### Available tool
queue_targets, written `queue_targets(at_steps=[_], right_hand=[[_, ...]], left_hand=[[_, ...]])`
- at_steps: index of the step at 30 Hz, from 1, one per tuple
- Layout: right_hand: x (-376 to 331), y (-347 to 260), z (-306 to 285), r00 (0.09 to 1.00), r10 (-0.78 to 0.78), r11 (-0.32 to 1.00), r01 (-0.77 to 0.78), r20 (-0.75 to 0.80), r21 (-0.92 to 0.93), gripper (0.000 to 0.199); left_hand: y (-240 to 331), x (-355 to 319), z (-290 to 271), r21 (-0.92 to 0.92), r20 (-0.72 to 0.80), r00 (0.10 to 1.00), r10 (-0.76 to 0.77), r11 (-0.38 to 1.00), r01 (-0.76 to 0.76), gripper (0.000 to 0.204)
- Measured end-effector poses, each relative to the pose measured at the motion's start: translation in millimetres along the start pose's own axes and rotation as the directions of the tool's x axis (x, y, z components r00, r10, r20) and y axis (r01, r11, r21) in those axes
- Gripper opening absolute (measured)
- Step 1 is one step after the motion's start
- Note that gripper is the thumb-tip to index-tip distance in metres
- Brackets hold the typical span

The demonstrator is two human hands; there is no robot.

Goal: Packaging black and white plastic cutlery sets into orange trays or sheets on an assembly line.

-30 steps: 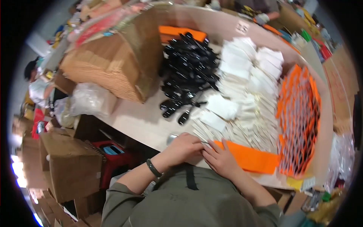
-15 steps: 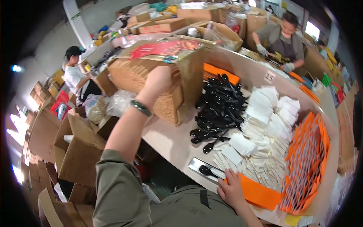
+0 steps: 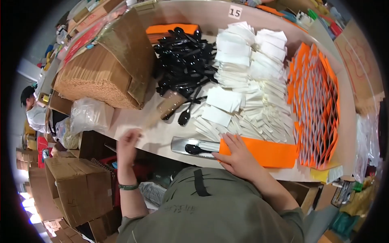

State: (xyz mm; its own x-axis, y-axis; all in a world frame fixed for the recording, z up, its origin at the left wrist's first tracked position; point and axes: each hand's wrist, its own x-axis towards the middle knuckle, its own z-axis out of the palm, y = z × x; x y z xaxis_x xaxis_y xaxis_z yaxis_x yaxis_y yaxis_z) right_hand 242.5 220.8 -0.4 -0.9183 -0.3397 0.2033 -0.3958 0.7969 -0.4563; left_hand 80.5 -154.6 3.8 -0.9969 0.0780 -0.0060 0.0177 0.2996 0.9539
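Observation:
My left hand [image 3: 128, 148] hovers at the table's front edge, fingers pinched and slightly blurred. From its fingertips a motion-smeared brown paper strip [image 3: 170, 104] reaches toward the black plastic spoons [image 3: 184, 60]. My right hand [image 3: 239, 154] lies with fingers stretched on an orange paper sleeve [image 3: 269, 152]. Its thumb is near the handle of a single black spoon [image 3: 193, 149], which lies in a shiny metal trough [image 3: 178, 144]; the handle's far end is hidden. White paper packets [image 3: 223, 103] are piled behind the right hand.
A cardboard box [image 3: 125, 44] packed with brown paper pieces [image 3: 95, 81] stands at the left. Fanned orange sleeves [image 3: 314, 105] fill the right side, and more orange sleeves [image 3: 172, 30] lie at the back. A raised rim [image 3: 271, 22] borders the table. Cartons [image 3: 81, 190] stand at lower left.
My left hand has come down from the box of brown paper toward the table's front edge, with a brown strip at its fingers. My right hand stays on the orange sleeve. The view has tilted down.

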Motion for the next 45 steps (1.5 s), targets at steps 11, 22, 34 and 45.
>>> queue_targets(at_steps=[11,22,34,45], right_hand=[[-4.9,-14.6,14.1,0.997,-0.03,0.999,0.029,-0.073,-0.015,0.04],[-1.9,-10.8,10.1,0.983,0.122,0.99,-0.13,-0.137,-0.048,0.047],[28.5,-4.7,-124.5,0.905,-0.312,0.929,0.226,-0.29,-0.294,0.029],[-50.4,36.8,-67.8,0.985,0.123,0.989,-0.132,0.118,0.07,0.056]], left_hand=[[42.1,-25.4,122.7,0.295,0.602,0.798,0.032,0.92,-0.259,0.022],[56.9,-58.3,189.4,0.01,0.751,0.654,-0.091,0.992,0.127,0.038],[94.0,-17.3,146.8,0.465,0.459,0.558,0.691,0.349,-0.814,0.034],[55.8,-80.5,200.2,-0.2,0.826,0.444,0.348,0.916,-0.348,0.046]])
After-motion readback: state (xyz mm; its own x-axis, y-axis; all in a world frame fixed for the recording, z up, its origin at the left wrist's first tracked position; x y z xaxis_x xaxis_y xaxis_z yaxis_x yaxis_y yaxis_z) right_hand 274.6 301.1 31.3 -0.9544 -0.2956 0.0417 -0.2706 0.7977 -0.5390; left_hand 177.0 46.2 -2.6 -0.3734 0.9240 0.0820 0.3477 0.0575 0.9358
